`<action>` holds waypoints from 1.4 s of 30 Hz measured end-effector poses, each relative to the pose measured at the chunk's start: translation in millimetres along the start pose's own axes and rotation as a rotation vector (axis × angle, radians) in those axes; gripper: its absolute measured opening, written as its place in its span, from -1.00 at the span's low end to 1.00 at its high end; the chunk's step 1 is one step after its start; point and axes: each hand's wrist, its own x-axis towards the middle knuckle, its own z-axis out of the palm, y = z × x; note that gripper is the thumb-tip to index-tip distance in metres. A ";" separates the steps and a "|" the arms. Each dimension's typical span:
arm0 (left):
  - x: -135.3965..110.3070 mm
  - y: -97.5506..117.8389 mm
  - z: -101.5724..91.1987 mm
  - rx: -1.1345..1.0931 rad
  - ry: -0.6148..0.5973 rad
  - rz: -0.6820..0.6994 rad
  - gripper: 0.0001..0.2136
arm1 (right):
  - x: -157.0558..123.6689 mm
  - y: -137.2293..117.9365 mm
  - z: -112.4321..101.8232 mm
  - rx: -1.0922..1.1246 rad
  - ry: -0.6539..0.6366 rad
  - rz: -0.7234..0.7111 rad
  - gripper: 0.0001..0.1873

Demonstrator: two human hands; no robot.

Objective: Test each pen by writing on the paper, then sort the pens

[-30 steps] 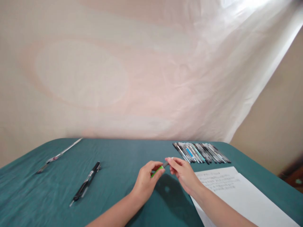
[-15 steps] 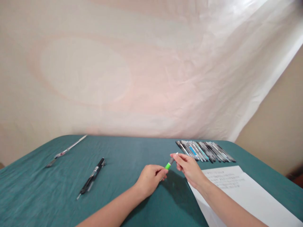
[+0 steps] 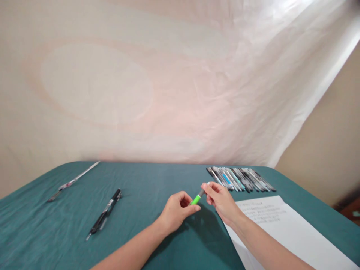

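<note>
Over the middle of the table, a green and grey pen (image 3: pixel 196 200) slants between my two hands. My right hand (image 3: pixel 221 198) pinches its upper, grey end between thumb and forefinger. The lower, green end lies in my left hand (image 3: pixel 177 210), between the thumb and the curled forefinger. That thumb stretches out under the green barrel, and the other left fingers are mostly hidden. Beneath my right wrist lie white paper sheets (image 3: pixel 292 228) with handwritten lines near the top.
Many pens and markers (image 3: pixel 239 179) lie side by side in a row at the back right. On the left are a group of black pens (image 3: pixel 104 215) and a long thin whitish item (image 3: pixel 75 180). Dark green cloth (image 3: pixel 152 183) covers the table; a pale sheet (image 3: pixel 174 93) hangs behind.
My left thumb has straightened and loosened around the pen, so more of the green barrel shows. My right hand keeps its pinch. The view has shifted slightly.
</note>
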 end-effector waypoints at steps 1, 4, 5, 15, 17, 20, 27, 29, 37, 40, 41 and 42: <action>-0.2 0.8 -0.2 -0.029 -0.019 0.005 -0.70 | 0.5 -0.2 -0.3 0.007 -0.007 0.006 -0.71; -1.7 5.4 -0.4 -0.145 -0.126 -0.007 -0.69 | 2.7 0.2 -1.8 0.047 -0.030 0.041 -0.66; -2.2 6.8 -0.3 -0.185 -0.165 -0.024 -0.67 | 3.5 0.8 -2.5 0.060 -0.033 0.055 -0.64; -0.2 5.3 2.2 -0.172 -0.180 -0.072 -0.68 | 4.1 5.9 -7.1 -0.049 -0.022 0.030 -0.63; -1.7 7.1 3.0 -0.120 -0.152 -0.032 -0.69 | 3.6 5.2 -6.1 -0.067 -0.014 0.014 -0.63; -5.5 9.0 4.1 0.002 -0.096 0.040 -0.69 | 2.8 4.3 -3.9 -0.084 -0.002 -0.001 -0.63; -11.1 10.2 3.6 0.137 -0.021 0.155 -0.70 | 1.3 4.9 -1.0 -0.077 0.023 -0.020 -0.65; -9.2 9.3 3.7 0.083 -0.031 0.129 -0.71 | -0.1 3.5 -0.5 -0.059 0.019 -0.020 -0.66; -2.8 8.5 8.1 -0.297 -0.201 -0.102 -0.68 | -3.6 -6.4 3.5 0.049 -0.027 -0.060 -0.63; -4.7 11.3 7.0 -0.338 -0.235 -0.139 -0.67 | -3.5 -6.2 3.6 0.059 -0.018 -0.051 -0.64; -5.2 12.1 6.2 -0.343 -0.246 -0.149 -0.66 | -3.4 -6.0 3.5 0.072 -0.011 -0.041 -0.64; -5.6 12.7 5.5 -0.344 -0.256 -0.159 -0.66 | -3.4 -5.8 3.5 0.085 -0.003 -0.034 -0.65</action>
